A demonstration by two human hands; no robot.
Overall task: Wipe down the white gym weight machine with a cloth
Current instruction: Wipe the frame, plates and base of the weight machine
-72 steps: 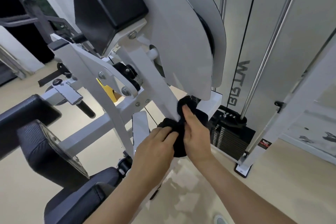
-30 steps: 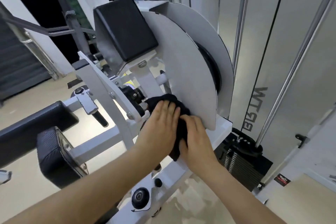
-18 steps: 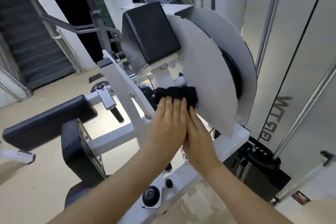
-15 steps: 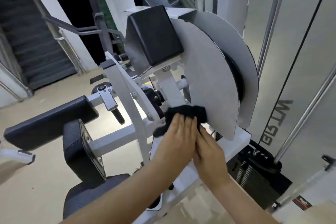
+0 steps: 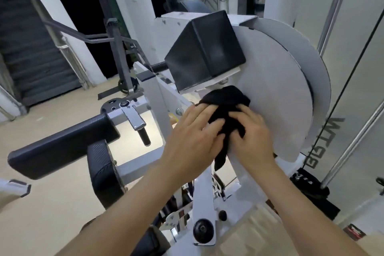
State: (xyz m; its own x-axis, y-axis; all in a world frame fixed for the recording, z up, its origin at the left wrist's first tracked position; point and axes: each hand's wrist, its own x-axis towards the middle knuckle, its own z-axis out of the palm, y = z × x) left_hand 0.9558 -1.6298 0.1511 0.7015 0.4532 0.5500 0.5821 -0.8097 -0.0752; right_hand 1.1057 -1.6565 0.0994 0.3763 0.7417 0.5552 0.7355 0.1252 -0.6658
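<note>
Head view: black cloth (image 5: 225, 100) soft, light, bunches easily, so best pinned under flat palms. It lies on white disc (image 5: 276, 89) just under black pad (image 5: 207, 56). Left hand (image 5: 193, 137) and right hand (image 5: 253, 133) both press it, fingers spread, neither gripping. Tail hangs between hands. Half a second ago cloth sat lower, near disc's bottom edge.

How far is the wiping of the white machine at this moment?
Done: cannot tell; no wiped part looks different from the rest. In hand: the left hand and the right hand press the black cloth at the left edge of the white disc, just under the black pad. Left, probably: the rest of the disc and the lower frame.
</note>
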